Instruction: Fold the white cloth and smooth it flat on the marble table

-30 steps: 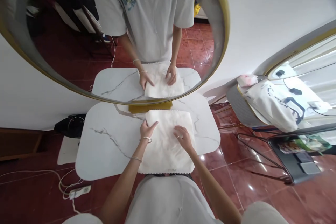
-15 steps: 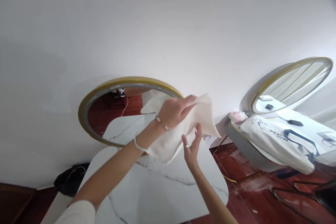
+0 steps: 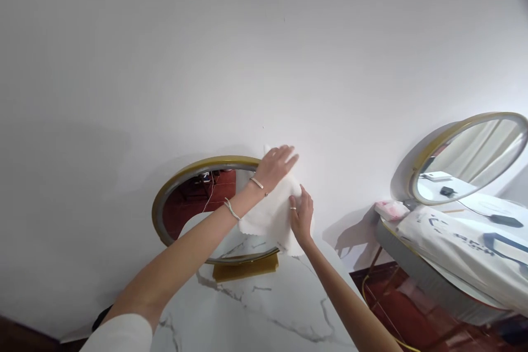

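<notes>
A white cloth (image 3: 268, 217) hangs in front of the right part of an oval mirror (image 3: 206, 160) with a gold rim. My left hand (image 3: 276, 168), with bracelets at its wrist, is closed on the upper part of the cloth near the mirror's top right rim, and a corner of fabric sticks up behind it. Lower and to the right, my right hand (image 3: 302, 215), with a ring, grips the cloth's right side between thumb and fingers. The cloth and both hands hide that side of the mirror.
The mirror rises from a gold base (image 3: 246, 268) on a white marbled tabletop (image 3: 243, 313), close to the wall. To the right, another table bears a second oval mirror (image 3: 470, 159), a pink-and-white packet (image 3: 391, 209), a white printed cloth (image 3: 454, 242) and a black adapter (image 3: 506, 221).
The cloth has swung in from the right and now hangs lower, against the mirror. My right hand has closed on its edge. The camera view has shifted, revealing the gold base.
</notes>
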Available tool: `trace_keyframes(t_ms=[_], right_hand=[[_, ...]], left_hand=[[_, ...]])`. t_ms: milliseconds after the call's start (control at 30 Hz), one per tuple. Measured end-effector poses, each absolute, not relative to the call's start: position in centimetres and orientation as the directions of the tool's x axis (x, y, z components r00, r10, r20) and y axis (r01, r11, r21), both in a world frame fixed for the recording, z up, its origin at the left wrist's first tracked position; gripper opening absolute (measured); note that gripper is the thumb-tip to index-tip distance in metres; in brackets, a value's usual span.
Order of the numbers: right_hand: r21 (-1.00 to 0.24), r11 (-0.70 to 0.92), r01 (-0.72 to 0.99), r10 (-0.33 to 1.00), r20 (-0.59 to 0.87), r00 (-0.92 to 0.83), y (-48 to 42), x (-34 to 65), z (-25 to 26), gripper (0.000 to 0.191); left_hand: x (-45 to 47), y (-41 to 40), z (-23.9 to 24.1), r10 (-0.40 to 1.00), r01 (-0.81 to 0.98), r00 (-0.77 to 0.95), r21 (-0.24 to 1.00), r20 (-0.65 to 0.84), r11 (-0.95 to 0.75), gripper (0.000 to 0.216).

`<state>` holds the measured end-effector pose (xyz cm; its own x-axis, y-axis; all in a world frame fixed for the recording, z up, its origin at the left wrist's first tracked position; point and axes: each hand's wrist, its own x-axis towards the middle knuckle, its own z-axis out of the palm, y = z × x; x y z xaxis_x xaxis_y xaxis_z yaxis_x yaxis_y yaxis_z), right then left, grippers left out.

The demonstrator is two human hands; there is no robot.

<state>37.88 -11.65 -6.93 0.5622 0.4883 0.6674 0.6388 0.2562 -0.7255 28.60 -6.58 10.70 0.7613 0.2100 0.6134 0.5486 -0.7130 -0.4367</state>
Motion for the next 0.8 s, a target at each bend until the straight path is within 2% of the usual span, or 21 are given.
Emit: trace_keyframes(t_ms=[67, 167, 267, 400, 500, 600, 700, 800], right_hand=[[-0.710, 0.268, 0.651, 0.448, 0.690, 0.569, -11.2, 37.7, -6.7, 0.045], [-0.675, 0.276, 0.684, 0.393, 0.729, 0.560, -10.5, 37.3, -5.9, 0.041], [-0.610, 0.285, 0.740, 0.340, 0.786, 0.517, -9.7, 36.6, -4.2, 0.039], [-0.460, 0.289, 0.840, 0.280, 0.879, 0.386, -8.3, 34.3, -0.4, 0.040], [-0.266, 0.301, 0.916, 0.282, 0.942, 0.181, -7.0, 31.4, 2.4, 0.044], [-0.026, 0.387, 0.922, 0.311, 0.945, -0.104, -5.5, 27.6, 3.9, 0.050], [0.172, 0.582, 0.795, 0.340, 0.837, -0.429, -4.2, 23.9, 3.4, 0.057], [0.251, 0.753, 0.608, 0.324, 0.663, -0.675, -3.3, 21.5, 1.1, 0.061]], left_hand=[[28.4, -6.9, 9.6, 0.186, 0.469, 0.843, -0.519, 0.505, -0.715, 0.024], [27.8, -6.4, 9.1, 0.219, 0.457, 0.867, -0.537, 0.449, -0.709, 0.029], [26.2, -5.4, 10.1, 0.165, 0.460, 0.836, -0.505, 0.523, -0.731, 0.029], [21.1, -4.2, 11.7, 0.117, 0.519, 0.700, -0.389, 0.704, -0.761, 0.026], [15.2, -3.5, 11.8, 0.086, 0.574, 0.535, -0.287, 0.840, -0.767, 0.025], [8.8, -2.8, 10.0, 0.098, 0.643, 0.357, -0.168, 0.929, -0.747, 0.024], [3.7, -2.4, 6.1, 0.159, 0.719, 0.191, -0.028, 0.969, -0.695, 0.025], [0.6, -2.4, 1.1, 0.247, 0.776, 0.009, 0.149, 0.969, -0.613, 0.027]])
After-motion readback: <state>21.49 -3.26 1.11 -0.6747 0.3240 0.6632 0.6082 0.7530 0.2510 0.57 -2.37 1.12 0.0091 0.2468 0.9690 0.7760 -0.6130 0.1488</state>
